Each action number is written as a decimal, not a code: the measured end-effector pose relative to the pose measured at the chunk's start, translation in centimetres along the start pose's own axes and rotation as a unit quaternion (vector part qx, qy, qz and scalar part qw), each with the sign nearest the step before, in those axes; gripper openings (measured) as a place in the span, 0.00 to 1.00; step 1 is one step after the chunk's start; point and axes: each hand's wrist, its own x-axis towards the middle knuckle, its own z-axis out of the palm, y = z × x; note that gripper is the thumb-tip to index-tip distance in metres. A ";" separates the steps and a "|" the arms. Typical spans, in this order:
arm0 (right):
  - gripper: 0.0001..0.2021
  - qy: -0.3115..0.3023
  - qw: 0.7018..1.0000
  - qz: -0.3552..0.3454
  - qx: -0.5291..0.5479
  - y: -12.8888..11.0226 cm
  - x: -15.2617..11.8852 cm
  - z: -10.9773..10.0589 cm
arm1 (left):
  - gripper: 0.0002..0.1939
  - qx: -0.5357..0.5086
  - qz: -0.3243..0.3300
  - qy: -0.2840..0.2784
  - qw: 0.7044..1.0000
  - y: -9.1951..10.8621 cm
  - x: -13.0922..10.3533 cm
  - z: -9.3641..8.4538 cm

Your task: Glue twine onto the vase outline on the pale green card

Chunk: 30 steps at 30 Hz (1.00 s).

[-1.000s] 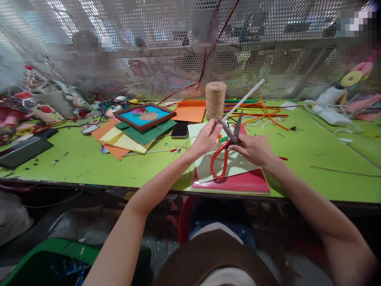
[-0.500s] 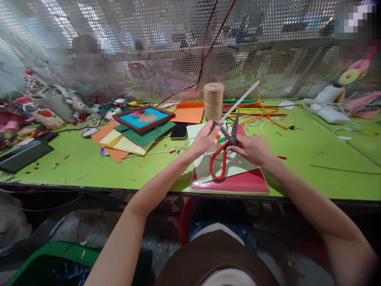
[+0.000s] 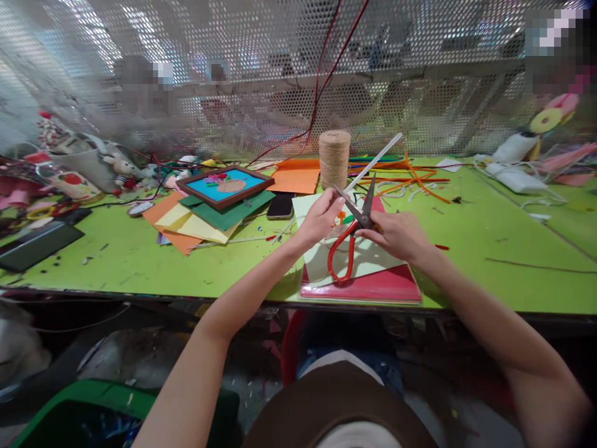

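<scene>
My left hand (image 3: 321, 218) is closed, its fingertips pinching the lower end of a long translucent white glue stick (image 3: 379, 157) that slants up to the right. In my right hand (image 3: 396, 235) are scissors (image 3: 364, 219) with red handles, their dark blades spread apart and pointing away from me. One blade reaches across to my left fingertips, close to the stick's lower end. Beneath both hands lies a pale green sheet (image 3: 380, 260) on a red folder (image 3: 368, 292). Small orange, green and brown pieces on the sheet are partly hidden by hands and scissors.
Behind the hands stands a twine spool (image 3: 334, 158), with orange pipe cleaners (image 3: 420, 171) to its right. A framed flower picture (image 3: 252, 180) rests on coloured paper at the left, beside a phone (image 3: 280, 205). A perforated metal screen (image 3: 261, 93) closes off the back.
The glue stick's upper end has dipped slightly down and to the left. Both hands and the scissors have hardly moved.
</scene>
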 end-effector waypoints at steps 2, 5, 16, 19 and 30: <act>0.33 -0.003 1.000 0.002 -0.005 -0.1 0.0 -0.1 | 0.03 0.003 -0.001 0.001 1.000 0.3 -0.1 0.0; 0.33 0.000 1.000 0.005 -0.006 -0.2 0.0 -0.2 | 0.05 0.007 0.003 0.004 1.000 0.4 -0.2 0.0; 0.35 0.031 0.999 -0.012 0.002 0.0 -0.1 0.0 | 0.09 0.036 0.032 0.005 0.999 -0.1 -0.1 0.1; 0.35 0.034 0.999 -0.015 0.008 0.0 -0.1 0.0 | 0.10 0.052 0.039 0.007 0.998 0.0 -0.2 0.1; 0.39 0.054 0.998 0.009 0.008 -0.4 -0.2 0.0 | 0.22 0.122 0.087 0.083 0.985 -0.4 -0.3 -0.5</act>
